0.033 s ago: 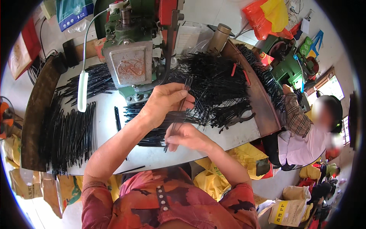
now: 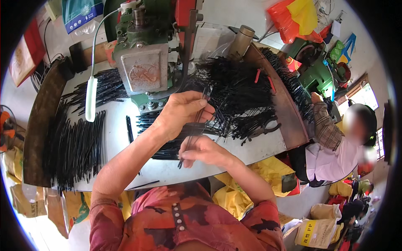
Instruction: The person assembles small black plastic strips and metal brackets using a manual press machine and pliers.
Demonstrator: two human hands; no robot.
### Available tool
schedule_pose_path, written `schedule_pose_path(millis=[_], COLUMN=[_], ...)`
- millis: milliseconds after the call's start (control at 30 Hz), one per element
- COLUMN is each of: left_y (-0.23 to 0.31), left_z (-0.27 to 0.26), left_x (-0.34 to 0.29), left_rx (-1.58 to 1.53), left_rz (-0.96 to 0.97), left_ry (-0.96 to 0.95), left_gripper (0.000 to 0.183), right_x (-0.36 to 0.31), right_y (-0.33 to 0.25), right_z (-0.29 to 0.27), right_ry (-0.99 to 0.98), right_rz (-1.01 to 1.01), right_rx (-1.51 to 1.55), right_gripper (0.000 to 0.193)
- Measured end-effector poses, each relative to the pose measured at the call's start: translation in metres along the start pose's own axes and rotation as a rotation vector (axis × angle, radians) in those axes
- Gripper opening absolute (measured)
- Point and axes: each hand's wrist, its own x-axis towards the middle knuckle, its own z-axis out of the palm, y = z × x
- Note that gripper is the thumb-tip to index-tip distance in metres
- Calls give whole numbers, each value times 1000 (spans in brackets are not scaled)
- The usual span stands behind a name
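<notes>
Just in front of the green press [image 2: 142, 69] and to its right, the left hand [image 2: 180, 113] is pinching the upper part of some slender black strips [image 2: 193, 140], thumb and fingers closed on them; the right hand [image 2: 207, 150], farther from the press, is clasping their lower end (how many strips are being held is hard to tell); a tangled heap of black strips [image 2: 243, 83] is lying right of the press, two red handles [image 2: 272, 86] showing on it; a neater row of black strips [image 2: 75, 154] is lying left of the press; a white gooseneck lamp [image 2: 91, 98] is hanging just beside its left side.
</notes>
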Motion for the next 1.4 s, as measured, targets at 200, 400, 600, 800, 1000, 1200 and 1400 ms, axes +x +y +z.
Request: schedule_pose_path(millis=[200,400,600,800,1000,1200,1400], left_y=[5,4,5,2,-5,-16,-27], left_z=[2,-17,-42,-54,-65,-72,-64], left_x=[-16,-35,-53,-60,-66,-74,-75], left_rx=[-40,-49,24,48,5,21,-62], left_rz=[-127,-168,-216,-238,-239,-234,-281], left_ry=[-16,-24,119,162,183,189,201], left_gripper=[14,14,12,11,12,10,12], right_x=[14,24,22,36,22,5,22], right_y=[0,3,36,52,51,43,31], right_z=[19,42,71,100,90,34,9], right_ry=[-215,-268,43,55,-5,210,337], right_rz=[60,39,-523,-764,-697,-466,-382], right_rx=[71,113,-966,-1267,-1304,-1358,-1321], right_gripper=[17,20,22,14,10,7,11])
